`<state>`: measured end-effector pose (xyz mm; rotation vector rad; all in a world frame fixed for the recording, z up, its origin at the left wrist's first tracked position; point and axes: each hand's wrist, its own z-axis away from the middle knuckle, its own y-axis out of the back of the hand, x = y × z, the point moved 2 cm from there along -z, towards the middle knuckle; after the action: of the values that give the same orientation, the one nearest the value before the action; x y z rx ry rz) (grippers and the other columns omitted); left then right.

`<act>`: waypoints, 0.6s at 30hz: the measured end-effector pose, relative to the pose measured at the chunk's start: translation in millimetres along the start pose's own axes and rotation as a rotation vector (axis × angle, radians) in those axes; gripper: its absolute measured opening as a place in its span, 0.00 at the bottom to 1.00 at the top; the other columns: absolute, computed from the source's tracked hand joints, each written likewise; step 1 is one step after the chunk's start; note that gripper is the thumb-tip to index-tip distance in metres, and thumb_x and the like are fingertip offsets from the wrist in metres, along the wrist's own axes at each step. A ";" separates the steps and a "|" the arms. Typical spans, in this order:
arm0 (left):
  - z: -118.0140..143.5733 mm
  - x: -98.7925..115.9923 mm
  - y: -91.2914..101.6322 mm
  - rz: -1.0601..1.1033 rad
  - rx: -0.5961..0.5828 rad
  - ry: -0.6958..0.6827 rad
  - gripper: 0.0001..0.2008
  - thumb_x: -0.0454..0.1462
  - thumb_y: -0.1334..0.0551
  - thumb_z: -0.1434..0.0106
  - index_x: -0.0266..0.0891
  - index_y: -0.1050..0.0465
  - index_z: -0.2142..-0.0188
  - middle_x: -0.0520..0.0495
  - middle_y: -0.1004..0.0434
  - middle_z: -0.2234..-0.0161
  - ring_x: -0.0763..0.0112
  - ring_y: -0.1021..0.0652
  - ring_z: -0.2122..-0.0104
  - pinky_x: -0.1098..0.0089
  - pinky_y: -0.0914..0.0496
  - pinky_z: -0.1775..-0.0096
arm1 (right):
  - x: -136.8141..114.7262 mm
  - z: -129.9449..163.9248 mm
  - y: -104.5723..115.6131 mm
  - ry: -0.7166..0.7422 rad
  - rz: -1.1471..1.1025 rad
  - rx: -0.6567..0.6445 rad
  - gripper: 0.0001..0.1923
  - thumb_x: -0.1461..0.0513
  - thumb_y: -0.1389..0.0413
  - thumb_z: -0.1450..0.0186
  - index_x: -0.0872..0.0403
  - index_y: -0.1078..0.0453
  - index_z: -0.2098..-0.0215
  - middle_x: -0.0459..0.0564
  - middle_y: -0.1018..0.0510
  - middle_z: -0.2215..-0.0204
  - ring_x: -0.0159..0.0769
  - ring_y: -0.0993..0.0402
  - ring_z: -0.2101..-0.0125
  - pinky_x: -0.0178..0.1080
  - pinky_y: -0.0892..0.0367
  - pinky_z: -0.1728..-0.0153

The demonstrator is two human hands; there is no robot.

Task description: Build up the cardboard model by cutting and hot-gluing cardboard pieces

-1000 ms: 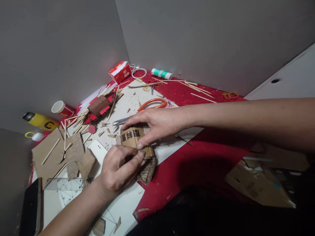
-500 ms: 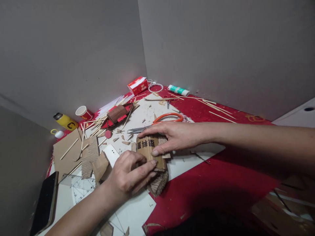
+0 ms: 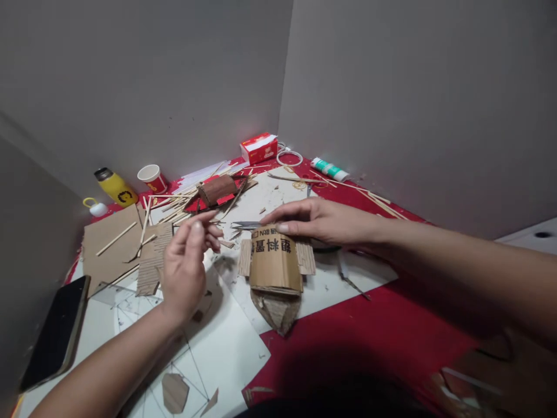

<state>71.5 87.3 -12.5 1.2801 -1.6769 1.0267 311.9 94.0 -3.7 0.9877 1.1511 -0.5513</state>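
A cardboard model boat [image 3: 274,267] with a curved roof, printed dark characters and a pointed near end rests on the white sheet. Corrugated flaps stick out on both sides of it. My right hand [image 3: 308,217] grips its far end, thumb on the roof and fingers over the far edge. To the left of the boat, my left hand [image 3: 187,264] is raised and empty, its fingers apart and partly bent. Scissors [image 3: 246,224] lie just beyond the boat, blades pointing left, with their handles hidden behind my right hand.
Behind lie a red-and-brown model boat [image 3: 216,191], thin wooden sticks [image 3: 145,223], a paper cup [image 3: 152,179], a yellow bottle [image 3: 116,187], a tissue box [image 3: 260,148] and a green-and-white tube [image 3: 329,169]. A phone [image 3: 56,334] and cardboard sheet [image 3: 111,238] are at left.
My left hand has let go of the cardboard boat and moved up and left. My right hand has shifted to its far end. The view has turned slightly left.
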 end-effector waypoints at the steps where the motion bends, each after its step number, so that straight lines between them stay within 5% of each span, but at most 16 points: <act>1: -4.5 -5.4 2.9 0.084 0.060 0.086 0.12 0.41 0.42 0.32 0.40 0.21 0.58 0.49 0.24 0.68 0.76 0.27 0.72 0.76 0.31 0.70 | 0.3 -1.1 2.5 -0.033 -0.043 0.027 0.16 0.55 0.43 0.34 0.51 0.27 0.50 0.49 0.20 0.52 0.38 0.24 0.54 0.41 0.30 0.52; 8: -13.4 -27.5 2.1 0.316 0.219 0.575 0.08 0.34 0.42 0.34 0.33 0.25 0.58 0.47 0.24 0.71 0.75 0.24 0.74 0.77 0.28 0.73 | -12.7 -6.3 16.8 -0.044 -0.333 0.210 0.09 0.61 0.38 0.39 0.49 0.24 0.58 0.46 0.20 0.59 0.33 0.24 0.61 0.40 0.30 0.55; 14: 6.5 -22.0 -15.7 0.529 0.037 0.919 0.14 0.40 0.44 0.32 0.33 0.26 0.54 0.41 0.18 0.68 0.63 0.18 0.70 0.66 0.22 0.66 | -27.8 -14.8 13.0 0.037 -0.457 0.162 0.09 0.65 0.39 0.39 0.49 0.23 0.61 0.44 0.20 0.60 0.31 0.24 0.60 0.37 0.30 0.54; 18: 18.6 -10.1 -28.7 0.662 -0.032 1.017 0.19 0.42 0.44 0.33 0.32 0.26 0.49 0.39 0.16 0.63 0.56 0.17 0.61 0.57 0.24 0.54 | -27.8 -20.3 0.9 0.018 -0.473 0.094 0.09 0.66 0.42 0.36 0.50 0.25 0.58 0.45 0.20 0.58 0.32 0.24 0.59 0.39 0.30 0.52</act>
<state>99.5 68.9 -24.7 0.0235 -1.2459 1.6393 292.9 108.9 20.9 0.7983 1.3942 -0.9819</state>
